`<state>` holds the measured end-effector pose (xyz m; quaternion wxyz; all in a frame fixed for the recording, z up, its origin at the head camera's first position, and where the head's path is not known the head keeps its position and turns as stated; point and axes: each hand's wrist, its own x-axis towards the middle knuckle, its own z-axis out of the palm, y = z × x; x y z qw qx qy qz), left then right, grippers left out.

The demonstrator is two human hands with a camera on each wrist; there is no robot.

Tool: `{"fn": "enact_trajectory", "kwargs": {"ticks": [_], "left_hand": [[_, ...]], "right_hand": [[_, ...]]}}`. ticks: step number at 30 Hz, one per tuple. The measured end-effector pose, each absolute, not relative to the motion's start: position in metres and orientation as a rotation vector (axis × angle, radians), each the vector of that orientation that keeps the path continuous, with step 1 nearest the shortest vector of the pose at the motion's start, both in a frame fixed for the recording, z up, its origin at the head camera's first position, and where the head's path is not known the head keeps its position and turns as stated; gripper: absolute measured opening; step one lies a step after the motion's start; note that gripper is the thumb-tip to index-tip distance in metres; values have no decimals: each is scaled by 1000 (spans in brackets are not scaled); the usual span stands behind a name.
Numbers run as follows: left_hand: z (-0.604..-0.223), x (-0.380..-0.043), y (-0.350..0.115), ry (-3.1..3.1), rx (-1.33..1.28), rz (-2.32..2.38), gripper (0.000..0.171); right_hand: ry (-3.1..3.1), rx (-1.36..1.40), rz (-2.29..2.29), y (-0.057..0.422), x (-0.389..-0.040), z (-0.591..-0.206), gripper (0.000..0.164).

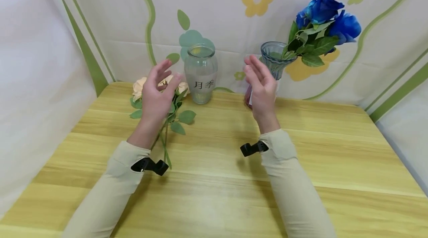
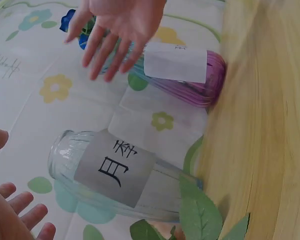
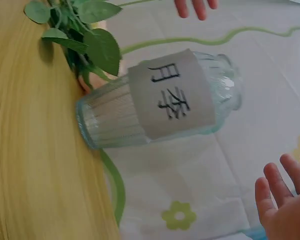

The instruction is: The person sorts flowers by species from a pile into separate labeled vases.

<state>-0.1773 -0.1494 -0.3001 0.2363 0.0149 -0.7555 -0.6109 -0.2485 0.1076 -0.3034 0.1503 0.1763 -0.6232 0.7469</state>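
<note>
My left hand (image 1: 158, 91) is held above the pale peach roses (image 1: 139, 88), its fingers loosely bent with nothing between them. Those roses lie on the table, green stems pointing toward me. Just right of that hand stands a clear glass vase (image 1: 201, 78) bearing a paper label with black characters. My right hand (image 1: 264, 91) is raised in front of a blue-and-pink glass vase (image 1: 275, 54), hiding much of its body. Blue roses (image 1: 322, 15) lean out of this vase to the right. In the right wrist view the labelled vase (image 3: 165, 100) holds no flowers.
The wooden table (image 1: 214, 193) reaches back to a white curtain (image 1: 227, 7) printed with flowers and green vines. Black wrist cameras (image 1: 152, 166) are strapped over both cream sleeves (image 1: 294, 186). Rose leaves (image 3: 102, 52) lie close beside the clear vase's base.
</note>
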Motion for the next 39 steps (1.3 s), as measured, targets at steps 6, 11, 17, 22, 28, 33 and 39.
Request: {"fn": "enact_trajectory", "kwargs": {"ticks": [6, 11, 17, 22, 28, 33, 39], "left_hand": [[-298, -162, -161, -2059, 94, -1751, 57], [-305, -147, -172, -2101, 199, -1846, 57], [-321, -128, -191, -2208, 369, -1896, 61], [-333, -114, -206, -2244, 431, -1923, 65], [-345, -110, -213, -2206, 463, -2002, 68], [-354, -113, -213, -2114, 578, -2067, 64], [-363, -123, -210, -2008, 793, -2053, 55]], "right_hand": [[-2004, 548, 2184, 81, -269, -304, 61], [-2152, 532, 2147, 67, -280, -310, 67], [-2198, 420, 2167, 50, -284, -313, 67], [-2241, 359, 2154, 40, -285, -311, 64], [-2306, 362, 2082, 36, -289, -310, 64], [-2329, 356, 2048, 35, -290, -309, 63], [-2321, 344, 2037, 34, -290, -309, 61]]}}
